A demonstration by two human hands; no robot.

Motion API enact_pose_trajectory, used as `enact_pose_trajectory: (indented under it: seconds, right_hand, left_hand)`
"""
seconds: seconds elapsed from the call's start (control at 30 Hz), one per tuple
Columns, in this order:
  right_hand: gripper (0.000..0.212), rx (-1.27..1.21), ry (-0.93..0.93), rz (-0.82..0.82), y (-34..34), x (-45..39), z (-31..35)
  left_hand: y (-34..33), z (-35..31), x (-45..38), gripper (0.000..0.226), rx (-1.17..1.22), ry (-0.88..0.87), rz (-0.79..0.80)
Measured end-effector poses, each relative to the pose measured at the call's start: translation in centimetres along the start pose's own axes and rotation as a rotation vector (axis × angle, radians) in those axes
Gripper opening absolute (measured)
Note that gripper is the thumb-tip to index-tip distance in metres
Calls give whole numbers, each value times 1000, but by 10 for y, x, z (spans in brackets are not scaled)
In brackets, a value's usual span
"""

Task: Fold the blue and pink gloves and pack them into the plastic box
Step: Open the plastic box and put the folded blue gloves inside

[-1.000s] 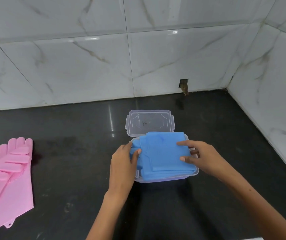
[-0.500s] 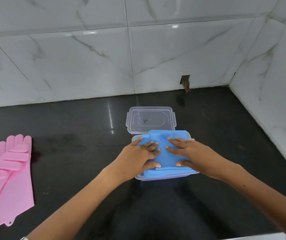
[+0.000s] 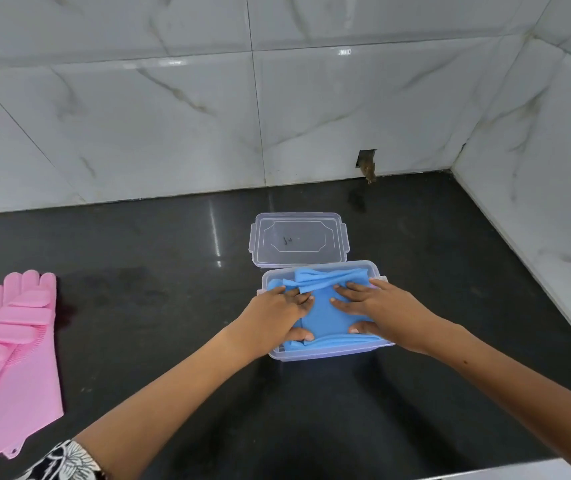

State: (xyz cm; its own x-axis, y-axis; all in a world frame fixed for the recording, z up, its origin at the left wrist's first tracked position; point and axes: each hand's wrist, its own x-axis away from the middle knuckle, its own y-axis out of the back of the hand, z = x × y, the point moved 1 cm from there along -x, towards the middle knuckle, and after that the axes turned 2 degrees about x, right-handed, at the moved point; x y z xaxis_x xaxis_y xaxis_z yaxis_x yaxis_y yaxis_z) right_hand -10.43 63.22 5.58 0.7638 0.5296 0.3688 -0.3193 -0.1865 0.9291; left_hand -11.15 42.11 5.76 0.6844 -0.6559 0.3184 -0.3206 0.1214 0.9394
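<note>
Blue rubber gloves (image 3: 325,313) pressed into the clear plastic box (image 3: 329,353)
Left hand (image 3: 278,318) and right hand (image 3: 386,315) press them flat-fingered, grasping nothing.

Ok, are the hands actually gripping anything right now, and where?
Nothing is gripped. The left hand and right hand press flat on top of the folded blue gloves, pushing them into the plastic box.

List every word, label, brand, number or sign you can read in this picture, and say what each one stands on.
No text here can be read.
Clear lid behind the plastic box: a small dark mark near its middle, too small and blurred to read.
Blue gloves, pink gloves, wall tiles and black counter: no writing visible.
</note>
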Motion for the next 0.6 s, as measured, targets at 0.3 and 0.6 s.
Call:
enact_pose_trajectory:
  seconds: [0.3,0.6]
  right_hand:
    - [63,94,-31,-73,-2,4,-3]
    - [72,272,-3,101,-14,-21,3]
  left_hand:
    - [-12,9,16,59,-168,48,-89]
    - [-19,5,-8,48,-291,10,79]
